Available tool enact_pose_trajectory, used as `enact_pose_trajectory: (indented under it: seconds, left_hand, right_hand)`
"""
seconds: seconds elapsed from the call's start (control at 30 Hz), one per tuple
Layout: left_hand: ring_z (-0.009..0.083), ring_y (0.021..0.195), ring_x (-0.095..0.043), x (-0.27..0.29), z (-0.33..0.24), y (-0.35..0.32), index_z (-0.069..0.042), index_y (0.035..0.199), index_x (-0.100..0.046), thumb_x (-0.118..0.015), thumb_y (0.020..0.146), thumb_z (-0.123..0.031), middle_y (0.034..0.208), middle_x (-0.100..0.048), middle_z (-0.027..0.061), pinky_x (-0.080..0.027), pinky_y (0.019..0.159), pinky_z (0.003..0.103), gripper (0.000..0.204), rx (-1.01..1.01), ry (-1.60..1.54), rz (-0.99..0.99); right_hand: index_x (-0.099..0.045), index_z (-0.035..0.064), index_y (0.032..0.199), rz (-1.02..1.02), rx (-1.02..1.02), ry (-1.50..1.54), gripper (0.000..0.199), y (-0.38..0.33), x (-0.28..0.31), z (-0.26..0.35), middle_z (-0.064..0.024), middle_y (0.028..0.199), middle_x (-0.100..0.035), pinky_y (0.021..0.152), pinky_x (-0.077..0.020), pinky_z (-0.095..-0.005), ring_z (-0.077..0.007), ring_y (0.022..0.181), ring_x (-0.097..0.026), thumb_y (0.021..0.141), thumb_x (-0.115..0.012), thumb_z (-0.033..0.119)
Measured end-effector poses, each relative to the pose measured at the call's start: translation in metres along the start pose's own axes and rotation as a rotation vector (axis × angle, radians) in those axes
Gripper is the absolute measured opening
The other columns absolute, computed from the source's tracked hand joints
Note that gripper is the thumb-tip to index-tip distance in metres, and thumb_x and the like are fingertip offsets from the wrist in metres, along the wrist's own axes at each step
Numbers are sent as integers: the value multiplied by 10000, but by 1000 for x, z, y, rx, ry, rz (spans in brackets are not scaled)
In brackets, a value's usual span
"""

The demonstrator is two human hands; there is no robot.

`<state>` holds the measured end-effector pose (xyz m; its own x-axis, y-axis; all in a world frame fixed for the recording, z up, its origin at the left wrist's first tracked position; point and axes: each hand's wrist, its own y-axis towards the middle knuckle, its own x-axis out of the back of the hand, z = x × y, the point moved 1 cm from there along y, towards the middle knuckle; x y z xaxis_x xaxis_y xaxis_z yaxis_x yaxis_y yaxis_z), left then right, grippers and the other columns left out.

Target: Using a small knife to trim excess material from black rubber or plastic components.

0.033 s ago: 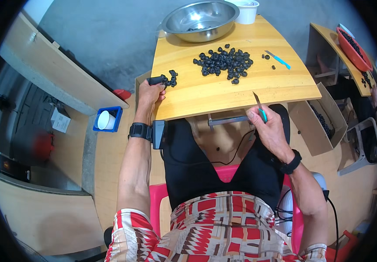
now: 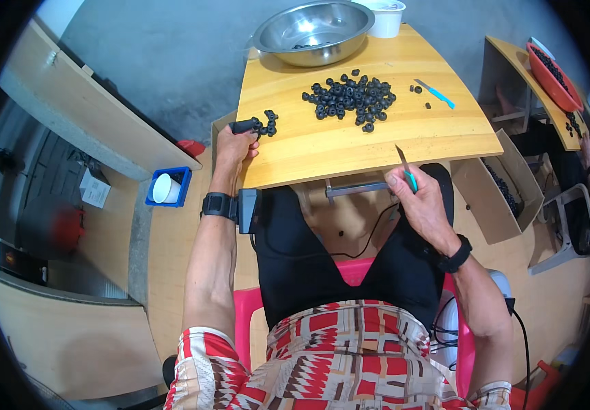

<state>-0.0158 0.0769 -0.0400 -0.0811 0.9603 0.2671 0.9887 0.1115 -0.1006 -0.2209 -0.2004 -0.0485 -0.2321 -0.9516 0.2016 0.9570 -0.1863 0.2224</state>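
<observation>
My left hand (image 2: 233, 149) rests at the table's left edge, fingers bent together beside a small cluster of black ring-like rubber pieces (image 2: 270, 123). A black sleeve-like cover (image 2: 242, 126) shows at one finger; what the fingertips pinch, if anything, is hidden. Just off the table's front edge, my right hand (image 2: 426, 205) is closed round the teal handle of a small knife (image 2: 405, 160), its blade pointing up and slightly left. A larger heap of the same black pieces (image 2: 353, 96) lies mid-table.
At the back of the table (image 2: 295, 160) stand a steel basin (image 2: 274, 48) and a white tub (image 2: 387, 24). A second knife (image 2: 442, 97) lies at right. Beside the table is a cardboard box (image 2: 489, 212). Another person's hand (image 2: 587, 150) shows at a table far right.
</observation>
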Motion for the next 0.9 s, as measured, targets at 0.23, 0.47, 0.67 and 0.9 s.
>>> enact_pose_trajectory:
  seconds: [0.23,0.47,0.67,0.9]
  left_hand:
    - [124,563,-566,-1,-2,-9,3,945,-516,-543,786,56,786,-568,81,-481,450,221,171,-4,-154,-3]
    - [96,612,-569,-42,-15,-34,-18,986,-551,-603,810,-63,791,-601,45,-459,486,216,190,-204,-46,208]
    - [146,703,-582,-131,-22,-64,-24,911,-613,-680,732,-185,779,-626,63,-477,660,281,251,-631,299,289]
    - [302,763,-603,-174,-31,-68,-17,889,-596,-693,674,-224,834,-622,150,-471,697,395,314,-722,709,142]
  right_hand:
    - [-569,2,838,-31,-6,-50,200,3,8,4,23,629,-469,541,-356,-222,-50,603,-392,880,-562,198]
    - [-578,2,852,-101,38,33,204,8,13,-9,20,651,-492,563,-370,-225,-48,626,-412,875,-576,205]
    - [-577,8,844,-78,9,15,198,5,11,1,21,642,-496,553,-378,-221,-49,611,-417,872,-583,204]
    - [-577,6,845,-97,15,9,219,5,15,1,7,641,-505,555,-384,-231,-55,614,-427,873,-578,223]
